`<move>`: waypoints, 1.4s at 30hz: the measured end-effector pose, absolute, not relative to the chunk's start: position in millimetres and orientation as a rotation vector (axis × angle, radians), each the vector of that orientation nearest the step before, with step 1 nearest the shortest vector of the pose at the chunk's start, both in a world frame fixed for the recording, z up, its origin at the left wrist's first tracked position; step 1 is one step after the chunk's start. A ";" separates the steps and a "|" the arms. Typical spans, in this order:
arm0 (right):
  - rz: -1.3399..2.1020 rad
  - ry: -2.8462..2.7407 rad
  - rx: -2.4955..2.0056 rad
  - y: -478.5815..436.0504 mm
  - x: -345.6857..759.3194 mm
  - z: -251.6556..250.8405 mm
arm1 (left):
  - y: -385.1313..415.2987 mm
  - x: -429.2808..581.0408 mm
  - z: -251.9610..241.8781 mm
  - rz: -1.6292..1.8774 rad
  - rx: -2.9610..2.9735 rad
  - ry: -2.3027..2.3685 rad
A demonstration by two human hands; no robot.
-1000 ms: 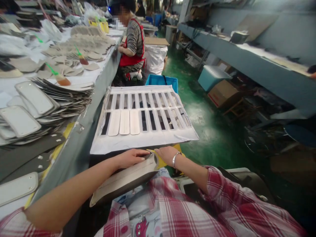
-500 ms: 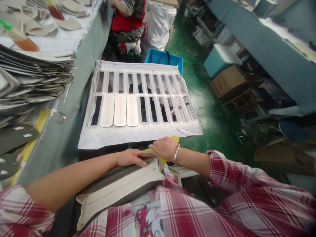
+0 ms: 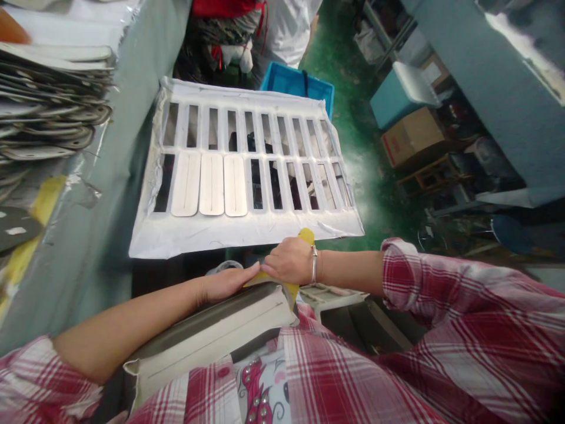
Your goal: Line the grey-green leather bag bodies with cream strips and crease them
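My right hand (image 3: 289,260) is closed around a yellow sheet (image 3: 306,237); one end sticks up above the fist and a flap hangs below it. My left hand (image 3: 227,284) meets it from the other side, its fingers pressed together at the sheet's left edge, fingertips partly hidden. Under both hands, against my body, lies a dark grey piece with a long off-white panel (image 3: 216,335) that has a thin line along its middle. Ahead is a white frame (image 3: 247,232) with two rows of slots. Three off-white rounded panels (image 3: 212,185) lie across its near row.
At the left, a stack of flat grey-white pieces (image 3: 53,106) sits on a covered table (image 3: 106,176). Behind the frame stands a blue crate (image 3: 300,82), with a person in red beyond it. A cardboard box (image 3: 412,138) and a light-blue box (image 3: 401,94) stand at the right.
My view has tilted downward a little. My left hand has shifted against the right hand, its thumb now off the off-white panel's edge. The right hand keeps its grip on the yellow sheet.
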State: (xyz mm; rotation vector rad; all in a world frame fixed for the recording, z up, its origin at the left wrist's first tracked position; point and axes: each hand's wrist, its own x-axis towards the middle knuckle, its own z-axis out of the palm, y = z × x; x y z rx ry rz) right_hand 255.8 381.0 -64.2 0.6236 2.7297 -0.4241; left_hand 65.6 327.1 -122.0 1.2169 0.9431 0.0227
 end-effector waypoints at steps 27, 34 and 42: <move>-0.463 2.691 0.326 400.2 250.3 -57.0 | 338.9 72.3 -68.6 -0.164 1.435 0.876; -0.341 2.875 0.249 403.0 270.0 -65.6 | 337.7 79.8 -58.9 -0.089 1.517 0.822; -0.339 2.995 0.139 396.6 279.4 -65.9 | 327.5 90.8 -61.6 -0.140 1.540 0.848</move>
